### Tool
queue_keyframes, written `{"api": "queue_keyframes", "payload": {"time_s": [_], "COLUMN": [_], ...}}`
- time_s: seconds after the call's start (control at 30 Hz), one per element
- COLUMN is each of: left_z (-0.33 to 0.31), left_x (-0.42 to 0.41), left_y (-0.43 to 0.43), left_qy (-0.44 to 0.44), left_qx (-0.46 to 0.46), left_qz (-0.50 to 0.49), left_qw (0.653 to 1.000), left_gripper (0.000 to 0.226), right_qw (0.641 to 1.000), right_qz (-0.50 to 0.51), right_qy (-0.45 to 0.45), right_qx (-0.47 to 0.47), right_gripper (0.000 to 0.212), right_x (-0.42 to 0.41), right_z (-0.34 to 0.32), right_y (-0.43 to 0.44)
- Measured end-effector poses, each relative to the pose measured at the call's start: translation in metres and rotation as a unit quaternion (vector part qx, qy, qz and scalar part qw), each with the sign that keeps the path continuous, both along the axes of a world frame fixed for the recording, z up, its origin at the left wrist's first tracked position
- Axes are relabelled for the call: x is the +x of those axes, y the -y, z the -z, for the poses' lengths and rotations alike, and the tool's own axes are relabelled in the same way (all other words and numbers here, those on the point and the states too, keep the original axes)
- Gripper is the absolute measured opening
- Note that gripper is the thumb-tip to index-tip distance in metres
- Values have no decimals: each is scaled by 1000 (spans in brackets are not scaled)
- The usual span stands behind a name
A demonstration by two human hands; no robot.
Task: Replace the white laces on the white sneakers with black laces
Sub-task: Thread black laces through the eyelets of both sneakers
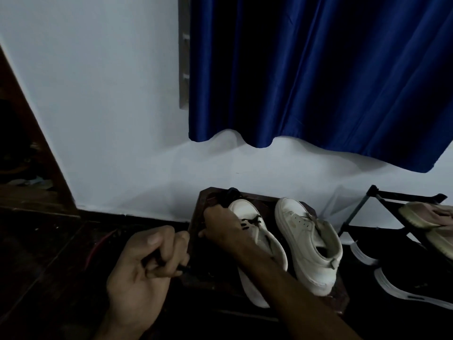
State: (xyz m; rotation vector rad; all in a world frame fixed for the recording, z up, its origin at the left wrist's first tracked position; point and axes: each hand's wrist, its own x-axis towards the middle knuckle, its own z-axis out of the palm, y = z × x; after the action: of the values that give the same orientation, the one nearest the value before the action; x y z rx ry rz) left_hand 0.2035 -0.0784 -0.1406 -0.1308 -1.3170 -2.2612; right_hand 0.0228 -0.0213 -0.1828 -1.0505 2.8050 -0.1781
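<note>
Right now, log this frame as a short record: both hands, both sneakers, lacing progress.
left hand: fingers curled round thin black lace
right hand: holds white leather sneaker by its forefoot
lacing: black lace crosses the lowest eyelets only
second white leather sneaker: alongside, untouched, no black lace visible
support: dark wooden stool

Dark wooden stool point(340, 300) bearing two white sneakers point(309, 244)
</note>
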Motion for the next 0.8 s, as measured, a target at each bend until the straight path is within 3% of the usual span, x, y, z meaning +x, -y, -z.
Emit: {"api": "queue_keyframes", "payload": {"time_s": [0.17,0.5,0.63,0.8], "left_z": [3,8,12,10], "left_x": [2,3,1,0], "left_y": [7,8,8,6], "left_qy": [28,46,39,37], "left_qx": [-14,-4,1,-7], "left_qz": [-29,-32,-28,-27], "left_qw": [999,998,999,999], "left_gripper": [51,50,51,48], "right_qw": [999,999,999,996], "right_qz": [1,22,-18,-48], "right_qy": [-43,-31,23,-35], "right_qx": [0,-34,29,72], "right_gripper": [25,20,34,30], "right_x": [13,-7,-7,15], "right_z": [11,-8,-13,2], "right_y": [5,-12,-11,-5]}}
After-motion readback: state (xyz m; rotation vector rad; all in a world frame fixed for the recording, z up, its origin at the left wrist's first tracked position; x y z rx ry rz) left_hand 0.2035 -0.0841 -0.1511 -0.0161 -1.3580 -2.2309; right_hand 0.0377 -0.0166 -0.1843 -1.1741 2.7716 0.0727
